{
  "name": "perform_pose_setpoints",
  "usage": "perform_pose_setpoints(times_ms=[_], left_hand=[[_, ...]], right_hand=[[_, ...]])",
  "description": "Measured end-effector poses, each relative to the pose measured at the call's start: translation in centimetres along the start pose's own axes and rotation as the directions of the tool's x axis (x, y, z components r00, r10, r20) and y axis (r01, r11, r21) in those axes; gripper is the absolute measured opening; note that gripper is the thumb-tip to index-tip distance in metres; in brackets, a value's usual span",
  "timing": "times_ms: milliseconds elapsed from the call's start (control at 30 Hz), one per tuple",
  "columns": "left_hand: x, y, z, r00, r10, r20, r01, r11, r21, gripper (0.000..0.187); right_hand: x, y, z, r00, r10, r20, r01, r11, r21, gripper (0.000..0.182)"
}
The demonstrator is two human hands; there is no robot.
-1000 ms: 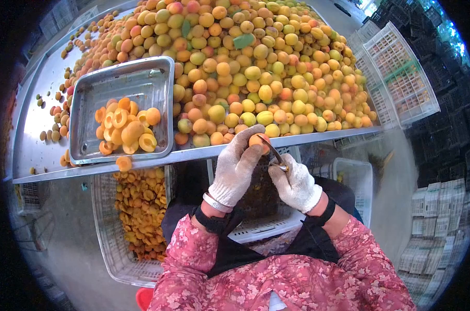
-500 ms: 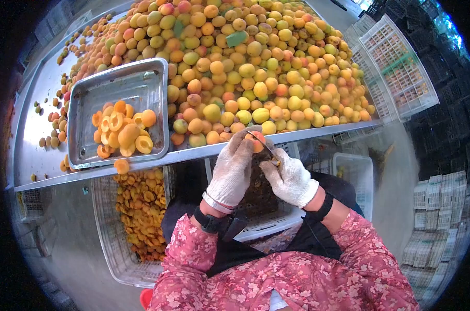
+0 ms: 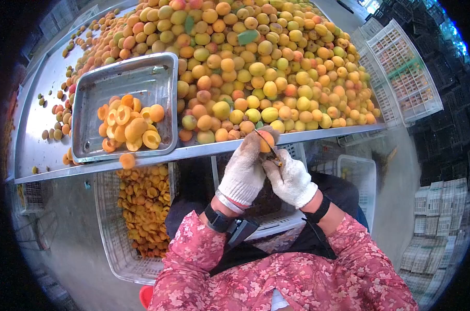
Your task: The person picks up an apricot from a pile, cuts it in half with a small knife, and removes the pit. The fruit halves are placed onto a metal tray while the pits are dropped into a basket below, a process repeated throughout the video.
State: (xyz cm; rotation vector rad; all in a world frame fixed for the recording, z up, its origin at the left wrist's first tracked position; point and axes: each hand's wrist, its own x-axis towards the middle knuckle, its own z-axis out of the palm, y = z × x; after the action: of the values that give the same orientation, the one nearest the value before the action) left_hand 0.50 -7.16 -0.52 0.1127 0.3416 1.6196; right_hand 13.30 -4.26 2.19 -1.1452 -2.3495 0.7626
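Both my hands wear white knit gloves and meet just in front of the table edge. An orange apricot [image 3: 266,141] is gripped in the fingers of my left hand [image 3: 244,173]. My right hand [image 3: 291,179] is closed around the handle of a small knife [image 3: 272,151], its thin blade lying against the apricot. To the left, a metal tray [image 3: 172,103] at the table edge holds a small pile of halved apricots [image 3: 128,124]. One more apricot piece [image 3: 127,160] rests on the table rim beside the tray.
A large heap of whole apricots [image 3: 266,67] covers much of the metal table [image 3: 43,124]. Below it, a white crate [image 3: 108,233] holds many apricot halves. Another white crate [image 3: 356,171] stands at my right, with a basket [image 3: 406,67] beyond the table.
The whole view has shifted slightly, things appearing a little further right. My left hand still holds the apricot, and the knife blade stays against it, with the wrists turned slightly.
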Motion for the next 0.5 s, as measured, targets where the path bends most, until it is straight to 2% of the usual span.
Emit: perform_pose_setpoints(times_ms=[33,100,200,233,300,433,500], left_hand=[[0.0,0.2,0.1,1.000,0.001,0.001,-0.001,1.000,-0.001,0.039],[0.1,0.8,0.3,0.996,0.075,0.044,-0.081,0.983,0.167,0.040],[-0.1,1.1,0.7,0.995,0.096,0.035,-0.102,0.961,0.258,0.045],[0.0,0.9,0.2,0.995,0.098,0.035,-0.104,0.961,0.256,0.045],[0.1,0.6,-0.7,0.998,-0.063,0.006,0.063,0.990,-0.126,0.045],[0.0,0.6,0.0,0.992,-0.092,-0.091,0.084,0.992,-0.095,0.046],[0.6,0.2,-0.2,0.990,0.082,-0.118,-0.074,0.995,0.069,0.046]], right_hand=[[0.0,-0.1,0.0,1.000,0.020,0.003,-0.020,0.998,0.055,0.023],[0.2,-0.6,-0.2,1.000,0.008,-0.012,-0.008,0.998,0.059,0.023],[0.1,-0.1,0.3,0.999,-0.029,-0.045,0.030,0.999,0.027,0.023],[-0.1,0.3,0.7,0.997,-0.054,-0.063,0.054,0.998,-0.010,0.023],[-0.3,0.6,1.3,0.995,-0.068,-0.077,0.067,0.998,-0.021,0.023],[-0.4,0.8,1.4,0.997,-0.034,-0.064,0.036,0.999,0.024,0.025],[-0.3,0.5,1.1,0.998,-0.025,-0.051,0.027,0.999,0.041,0.025]])
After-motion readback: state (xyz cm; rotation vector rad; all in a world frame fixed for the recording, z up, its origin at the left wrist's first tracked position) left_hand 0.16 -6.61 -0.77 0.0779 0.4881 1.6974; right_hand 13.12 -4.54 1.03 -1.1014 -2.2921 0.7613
